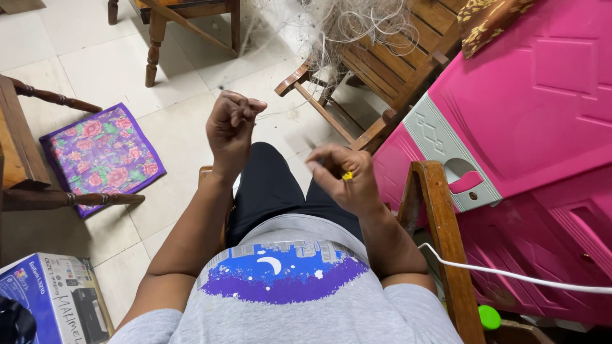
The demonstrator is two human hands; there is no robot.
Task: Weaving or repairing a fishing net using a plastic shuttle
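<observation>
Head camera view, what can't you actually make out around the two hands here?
- Small yellow thing: mostly covered by the right hand, kind unclear.
- Thread from the fishing net to the left hand: too thin to trace.
- Right fingertips: motion-blurred.
- Printer box: cut off by the bottom-left edge.

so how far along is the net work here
Done: cannot tell; no finished stretch shows apart from the rest. In hand: the left hand is raised and pinched shut, apparently on a fine thread too thin to see clearly, while the right hand grips a small yellow tool. Left: the net lies in a tangled heap over the wooden chair ahead, so plenty seems to remain.
</observation>
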